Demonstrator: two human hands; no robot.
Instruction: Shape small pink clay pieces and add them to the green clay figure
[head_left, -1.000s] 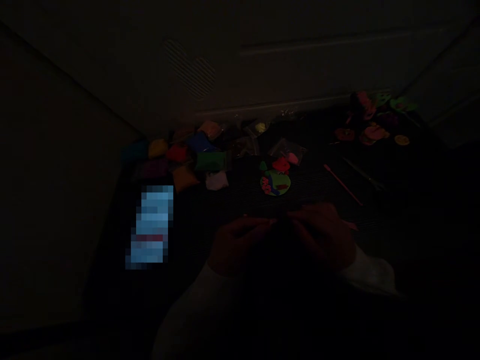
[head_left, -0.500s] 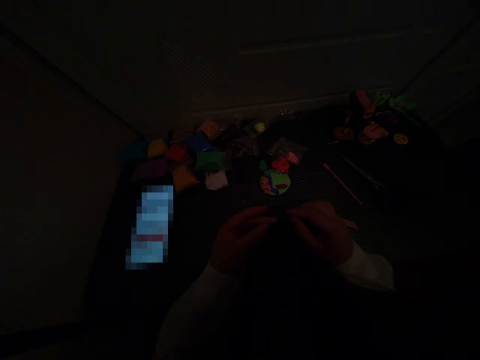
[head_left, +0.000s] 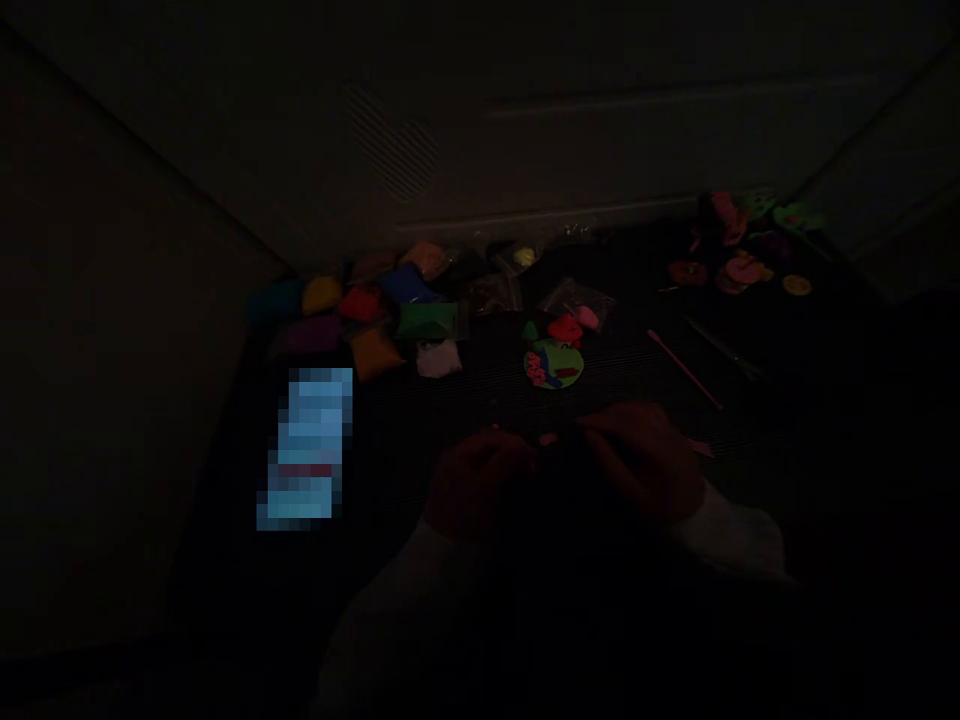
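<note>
In deep shadow, my left hand is at the near middle of the table, its fingers curled together. My right hand faces it with thumb and forefinger pinched. The space between them is too dark to show what either holds. A small pinkish spot shows beside the left fingertips; I cannot tell whether it is a fingertip or a loose bit. Just beyond the hands lies a round green clay piece with a red mushroom-like cap, pink bits and a blue strip on it.
Several bags of coloured clay, among them a green one, lie at the back left. A lit, blurred phone-like screen is at the left. Right of centre are a pink stick tool and dark scissors. Colourful clay figures stand at the back right.
My left fingers have curled in and drawn slightly away from the right hand. The right hand stays nearly in place. The whole view has shifted a little.
</note>
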